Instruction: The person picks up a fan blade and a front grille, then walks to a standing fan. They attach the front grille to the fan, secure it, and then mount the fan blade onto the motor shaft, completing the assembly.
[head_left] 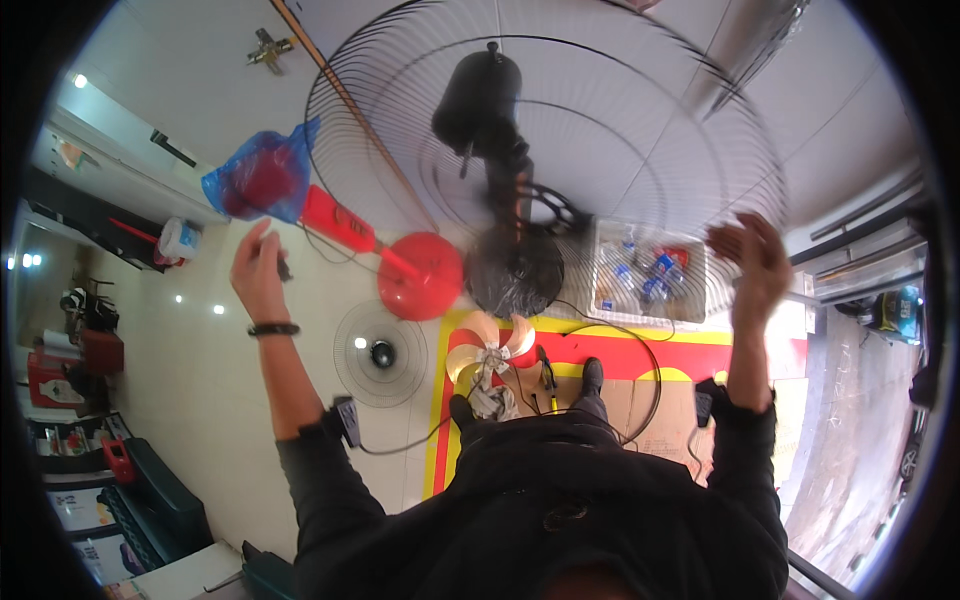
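Note:
A large round black wire fan guard (350,130) surrounds the black motor head (478,98) of a standing fan. My right hand (757,265) is at the guard's right rim, its blurred fingers curled about the wire edge. Left of the guard and apart from it, my left hand (262,272) is closed on a small dark object (284,268), mostly hidden by the fingers. Below the motor head, the fan's post runs down to a round dark base (515,272) that looks wrapped in plastic.
A red round base (420,276) with a red post and blue plastic bag (262,172) stands left. On the floor lie a second wire guard (345,375), a fan blade (490,348), pliers (547,368) and cables. A white crate (650,306) holds bottles.

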